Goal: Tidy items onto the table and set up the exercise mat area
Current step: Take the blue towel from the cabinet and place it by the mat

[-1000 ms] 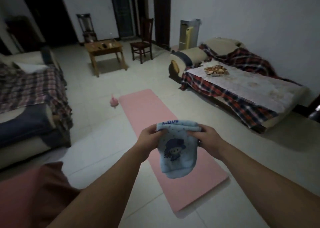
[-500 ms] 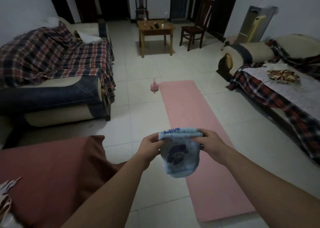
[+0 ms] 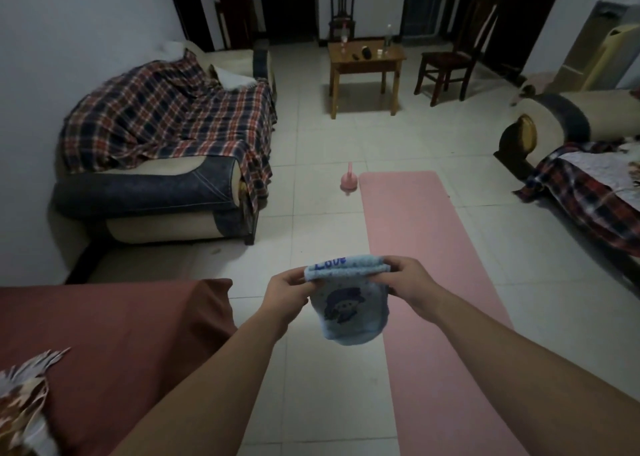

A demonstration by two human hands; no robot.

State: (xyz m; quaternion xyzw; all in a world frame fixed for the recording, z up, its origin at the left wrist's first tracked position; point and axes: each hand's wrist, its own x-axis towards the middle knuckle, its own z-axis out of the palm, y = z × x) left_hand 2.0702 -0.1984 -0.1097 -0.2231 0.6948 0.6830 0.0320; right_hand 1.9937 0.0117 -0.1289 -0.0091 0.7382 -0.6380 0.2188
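Swinging leftward since the earlier frames, the person's view is now taking in the whole room ahead, while the hands and what they are holding are staying in much the same pose in front of the chest.

Largest, off to the left of the held cloth, the plaid-covered cream and denim sofa is filling that side; nearer, below-left of the grip, a rust-red cushioned surface is lying with a patterned scrap on it. Under and beyond the grip to the right, the long pink exercise mat is lying flat on the pale tiled floor, already unrolled. Far beyond the grip, the small wooden table is standing with a few small items on top, a dark wooden chair just beside it. Between mat and table, a small pink bottle-like object is standing on the tiles, just beside the mat's far corner.

The left hand and right hand are pinching the folded top edge of a small light-blue towel with a cartoon figure, each closed on one end, the rest hanging free.

Judging from the turn, the table is now coming into line, so carrying the towel there seems the likely step.
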